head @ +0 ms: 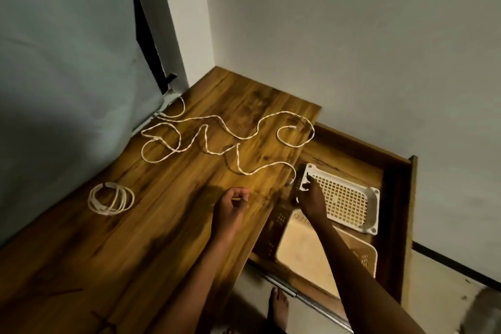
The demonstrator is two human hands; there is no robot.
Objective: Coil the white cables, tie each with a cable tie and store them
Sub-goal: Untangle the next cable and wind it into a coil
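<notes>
White tray (344, 198) in the drawer (393, 171): the right hand (311, 198) pinches its near corner. Left hand (230, 209) hovers loosely curled, holding nothing, with a coil (111, 199) to its left and loose cable (217, 138) beyond.

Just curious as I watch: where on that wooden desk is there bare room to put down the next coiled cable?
The widest bare wood lies along the near edge of the desk, below the coiled cable and beside the left hand. A narrower patch lies between that coil and the loose cable. The far half is crowded by the loose cable's loops. The right hand is at the white basket in the drawer.
</notes>
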